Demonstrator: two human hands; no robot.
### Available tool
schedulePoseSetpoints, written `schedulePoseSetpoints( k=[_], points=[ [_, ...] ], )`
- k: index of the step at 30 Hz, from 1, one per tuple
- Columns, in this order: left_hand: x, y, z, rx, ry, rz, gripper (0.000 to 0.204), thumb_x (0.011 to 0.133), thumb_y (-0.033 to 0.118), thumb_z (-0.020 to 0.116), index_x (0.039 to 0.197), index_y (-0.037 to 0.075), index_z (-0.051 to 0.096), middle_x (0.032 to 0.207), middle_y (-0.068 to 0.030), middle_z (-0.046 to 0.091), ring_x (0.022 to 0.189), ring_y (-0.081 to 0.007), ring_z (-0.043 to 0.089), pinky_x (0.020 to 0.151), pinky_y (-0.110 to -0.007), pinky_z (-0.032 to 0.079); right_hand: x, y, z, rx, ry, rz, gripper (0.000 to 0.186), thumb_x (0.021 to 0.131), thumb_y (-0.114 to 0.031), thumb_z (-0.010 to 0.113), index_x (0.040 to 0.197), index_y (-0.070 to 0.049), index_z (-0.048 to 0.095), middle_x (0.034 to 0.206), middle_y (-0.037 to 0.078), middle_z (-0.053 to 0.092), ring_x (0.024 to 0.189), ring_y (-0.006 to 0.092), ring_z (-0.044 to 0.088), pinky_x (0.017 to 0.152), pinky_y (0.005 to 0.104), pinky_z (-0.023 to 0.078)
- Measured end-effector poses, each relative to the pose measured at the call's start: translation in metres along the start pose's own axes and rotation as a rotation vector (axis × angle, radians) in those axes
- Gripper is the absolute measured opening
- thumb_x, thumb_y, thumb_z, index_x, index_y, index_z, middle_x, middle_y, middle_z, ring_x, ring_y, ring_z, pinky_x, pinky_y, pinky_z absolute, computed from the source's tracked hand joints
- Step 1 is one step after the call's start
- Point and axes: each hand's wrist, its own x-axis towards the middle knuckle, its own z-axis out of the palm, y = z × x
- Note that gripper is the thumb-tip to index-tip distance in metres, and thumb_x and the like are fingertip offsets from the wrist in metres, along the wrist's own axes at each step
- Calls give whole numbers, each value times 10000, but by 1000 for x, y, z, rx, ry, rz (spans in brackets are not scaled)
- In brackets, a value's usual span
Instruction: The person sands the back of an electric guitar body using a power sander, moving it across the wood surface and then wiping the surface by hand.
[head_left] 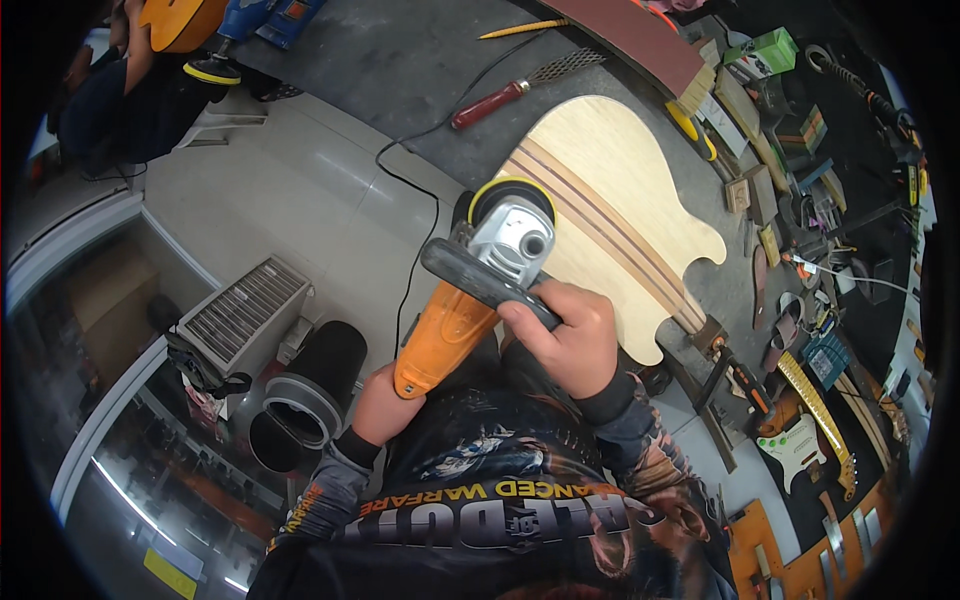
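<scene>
The orange polisher (445, 335) hides the fingers of the left hand (383, 405), while its yellow-rimmed pad (512, 187) covers part of the pale guitar body's (610, 160) left edge. Far left, an orange guitar (183, 24) is cut off, as is a brown board (640, 42) at the far side.

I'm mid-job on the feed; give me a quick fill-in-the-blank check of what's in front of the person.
1. The right hand grips the black ______ of the orange sander.
2. The rim of the sander's round pad is ______ in colour.
3. The pale guitar body lies mostly to the ______ (left/right) of the sander.
4. The rasp has a ______-coloured handle.

Missing words: handle; yellow; right; red.
</scene>
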Motion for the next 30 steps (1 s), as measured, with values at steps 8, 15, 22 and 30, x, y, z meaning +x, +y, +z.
schedulePoseSetpoints(
  k=[8,15,22,30],
  points=[
    [6,10,-1,32,-37,10,347,866,125,830,1176,-13,759,1087,-266,807,1055,-479,775,900,-498,622,-10,0,-15,16,37,46,337,941,-285,923,873,10,775,719,188,689,625,379,695,605,428,535],
    [7,8,-6,-8,-28,20,337,866,123,837,1163,-16,759,1076,-264,806,1048,-478,777,892,-494,623,4,-4,-7,7,33,-8,339,945,-288,919,872,9,773,715,190,683,613,376,689,596,429,533],
    [12,8,-10,-37,-19,6,351,855,103,842,1170,-27,760,1075,-254,815,1044,-446,799,900,-459,624,10,-9,-7,-12,26,9,339,945,-292,919,874,7,777,724,200,692,622,380,699,596,424,537],
    [13,18,-7,47,-54,14,351,835,98,854,1142,-46,763,1060,-250,816,1027,-422,815,896,-439,625,1,-6,-18,7,41,40,331,947,-292,920,888,6,790,728,186,702,627,364,710,599,408,540]
  ],
)
